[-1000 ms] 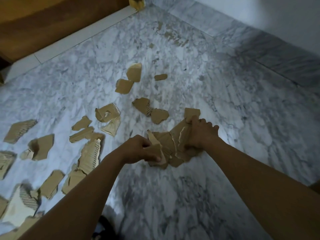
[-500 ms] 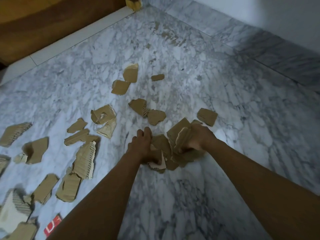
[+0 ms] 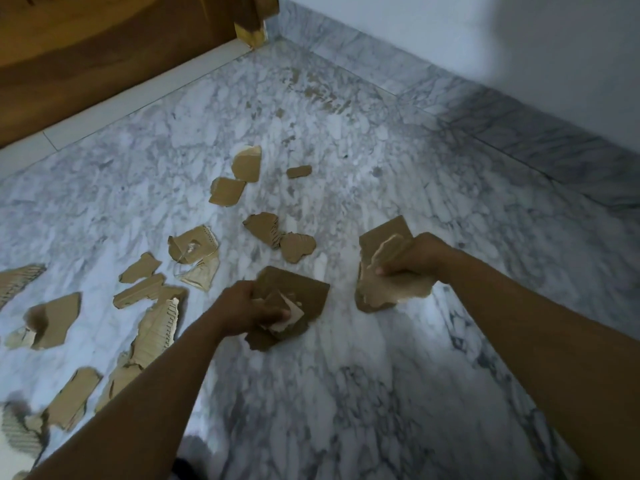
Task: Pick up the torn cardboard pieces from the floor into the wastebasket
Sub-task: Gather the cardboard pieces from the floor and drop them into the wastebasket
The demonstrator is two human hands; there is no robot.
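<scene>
Several torn brown cardboard pieces lie scattered on the marble floor (image 3: 346, 393). My left hand (image 3: 247, 304) grips a bundle of cardboard pieces (image 3: 298, 296) just above the floor near the middle. My right hand (image 3: 412, 256) grips a second bundle of cardboard pieces (image 3: 384, 289), held apart to the right. Loose pieces remain beyond my hands, such as a pair (image 3: 280, 237) and a square one (image 3: 227, 191). More loose pieces (image 3: 156, 323) lie to the left. No wastebasket is in view.
A wooden door (image 3: 104, 46) with a white threshold strip (image 3: 138, 98) runs along the top left. A white wall (image 3: 485, 39) with a marble skirting (image 3: 519, 133) closes the top right corner. A small cardboard scrap (image 3: 299, 171) lies farthest out.
My two hands were together on one heap of pieces. They have now parted, each holding its own bundle, the right one moved right. The loose piece beside the right hand is gone from the floor.
</scene>
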